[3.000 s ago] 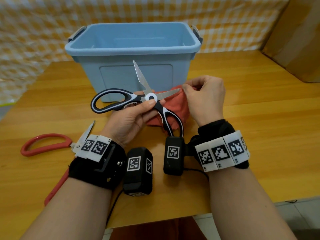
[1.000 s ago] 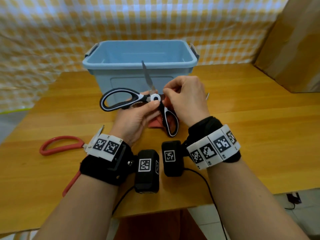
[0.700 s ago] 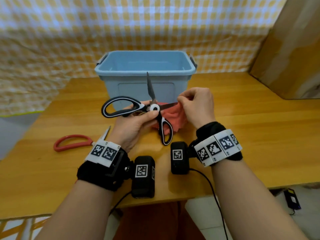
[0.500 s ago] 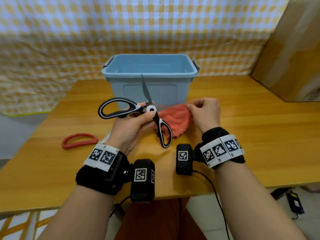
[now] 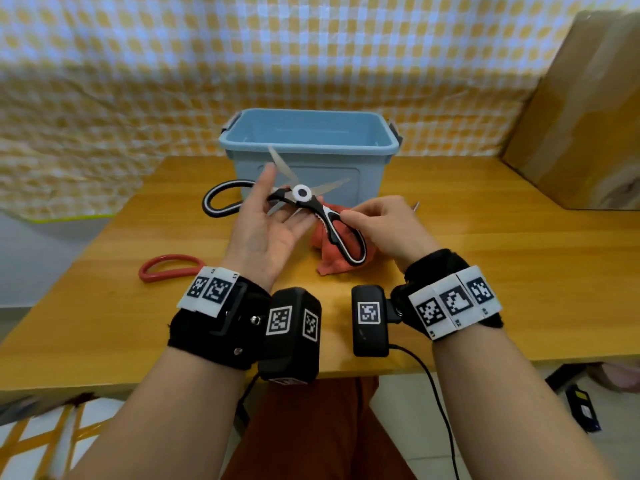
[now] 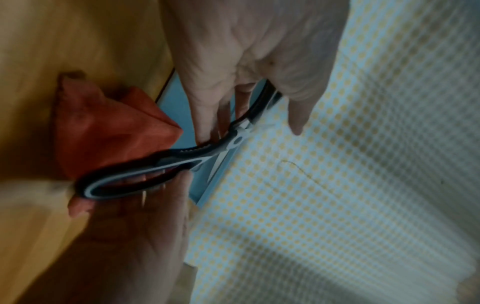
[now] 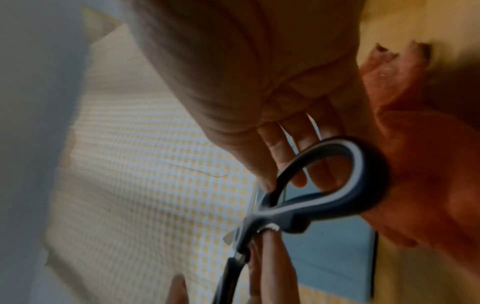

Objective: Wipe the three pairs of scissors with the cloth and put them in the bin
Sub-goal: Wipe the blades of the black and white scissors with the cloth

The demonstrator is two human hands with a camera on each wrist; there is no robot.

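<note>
Black-and-white scissors (image 5: 300, 193) hang blades apart in front of the blue bin (image 5: 346, 148). My left hand (image 5: 277, 216) lies palm up with straight fingers under the pivot, thumb apart. My right hand (image 5: 349, 216) pinches the near handle loop (image 7: 324, 205) between thumb and fingers. The red cloth (image 5: 329, 261) lies crumpled on the table below that loop, in no hand. Red-handled scissors (image 5: 169, 268) lie on the table to the left, partly behind my left wrist. The left wrist view shows the scissors (image 6: 161, 164) across my fingertips and the cloth (image 6: 109, 127) beside them.
The wooden table (image 5: 485, 271) ends just before my wrists. A cardboard box (image 5: 588, 116) stands at the back right. A yellow checked sheet (image 5: 104, 81) hangs behind the bin. A thin metal tip (image 5: 415, 206) shows beyond my right hand.
My right hand has let go of the cloth, which now lies on the table, and has taken the scissors' handle loop. My left hand has opened its fingers under the scissors.
</note>
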